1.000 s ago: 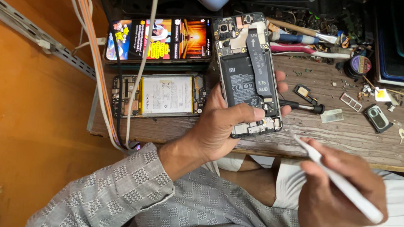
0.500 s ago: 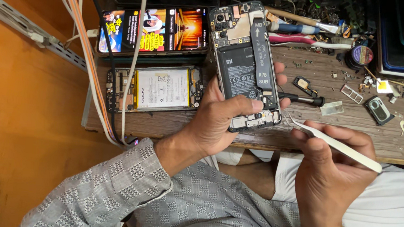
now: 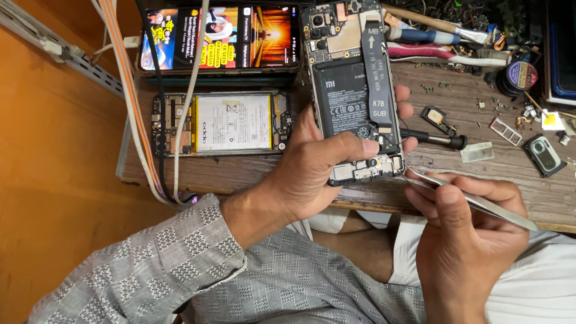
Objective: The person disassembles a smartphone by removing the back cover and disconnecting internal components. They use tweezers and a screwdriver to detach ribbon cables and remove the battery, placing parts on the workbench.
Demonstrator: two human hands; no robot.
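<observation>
Opened black phone (image 3: 351, 90), back off, held tilted, silver tweezers (image 3: 471, 199) at its base

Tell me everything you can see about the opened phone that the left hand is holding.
The phone has its back cover off, so the inside shows: a large black battery in the middle, a black flat cable running down its right side, camera modules and a board with metal shields at the top, a small board at the bottom. It is tilted, held above the wooden bench. The left hand grips its lower part, thumb across the battery. Tweezers in the right hand reach its bottom right corner.
</observation>
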